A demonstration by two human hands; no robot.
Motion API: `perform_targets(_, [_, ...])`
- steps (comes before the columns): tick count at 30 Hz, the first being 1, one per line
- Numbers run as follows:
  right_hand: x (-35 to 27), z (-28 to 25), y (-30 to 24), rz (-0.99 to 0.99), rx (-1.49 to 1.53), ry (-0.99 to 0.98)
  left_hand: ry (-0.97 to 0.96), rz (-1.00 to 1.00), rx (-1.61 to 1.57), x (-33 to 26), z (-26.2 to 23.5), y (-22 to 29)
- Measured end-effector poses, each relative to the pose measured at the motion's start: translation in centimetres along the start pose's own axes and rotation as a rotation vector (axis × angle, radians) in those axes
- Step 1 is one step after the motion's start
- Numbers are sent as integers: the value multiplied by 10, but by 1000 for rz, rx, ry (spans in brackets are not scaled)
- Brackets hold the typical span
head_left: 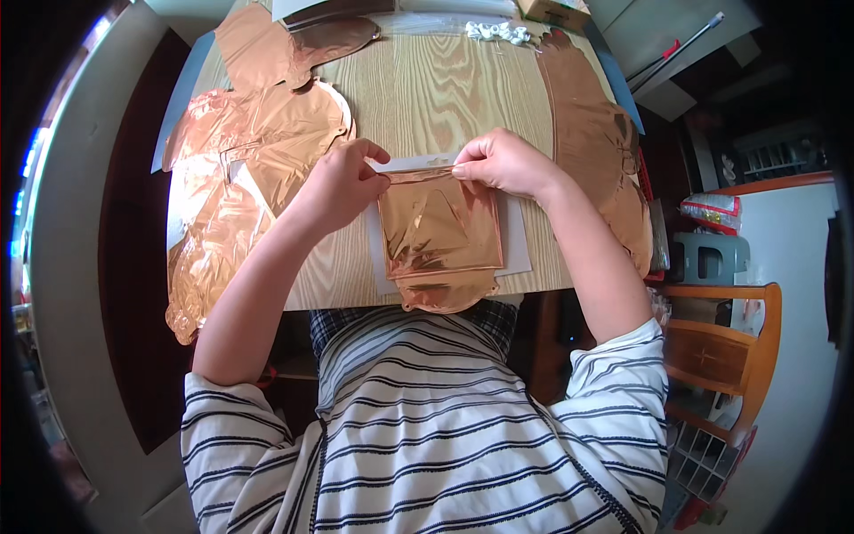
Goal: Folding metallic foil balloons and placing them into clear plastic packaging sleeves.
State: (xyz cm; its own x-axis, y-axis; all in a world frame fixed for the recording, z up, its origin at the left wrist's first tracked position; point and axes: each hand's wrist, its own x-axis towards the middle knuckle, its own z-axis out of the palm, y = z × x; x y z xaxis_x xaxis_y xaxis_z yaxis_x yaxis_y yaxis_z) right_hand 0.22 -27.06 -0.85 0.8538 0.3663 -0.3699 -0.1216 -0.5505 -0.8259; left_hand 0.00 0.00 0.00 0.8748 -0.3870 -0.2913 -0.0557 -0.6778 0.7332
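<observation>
In front of me a copper-coloured foil balloon, folded flat into a rough square, lies at the table's near edge. A rounded flap of it hangs towards my body. Under it is a white sheet, whose far strip shows beyond the fold. My left hand pinches the foil's far left corner between thumb and fingers. At the far right corner, my right hand pinches the foil the same way.
Several flat foil balloons cover the table's left side, and more foil lies along its right. Small white pieces sit at the far edge near a cardboard box. A wooden chair stands on the right.
</observation>
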Motion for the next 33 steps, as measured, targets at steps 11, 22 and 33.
perform_targets(11, [2,2,22,-33,-143,206,121,134,68,-2,13,9])
perform_targets(22, [-6,11,8,-80,-483,414,289,411,390,17,35,-18])
perform_targets(33, [7,13,30,-330,-614,588,445,487,508,15,36,-24])
